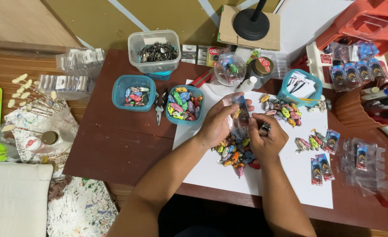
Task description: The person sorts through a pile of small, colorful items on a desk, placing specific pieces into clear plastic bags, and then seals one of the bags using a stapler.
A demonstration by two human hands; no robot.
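Evidently light, thin and slippery: small clear plastic sleeve (240,110) pinched at its edges by left hand (218,123) and right hand (266,138), above the white paper's (290,175) near edge.

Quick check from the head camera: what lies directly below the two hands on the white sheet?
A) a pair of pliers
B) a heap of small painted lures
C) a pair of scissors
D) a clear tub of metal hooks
B: a heap of small painted lures lies on the white sheet just under the left hand and right hand, which together hold a small clear packet.
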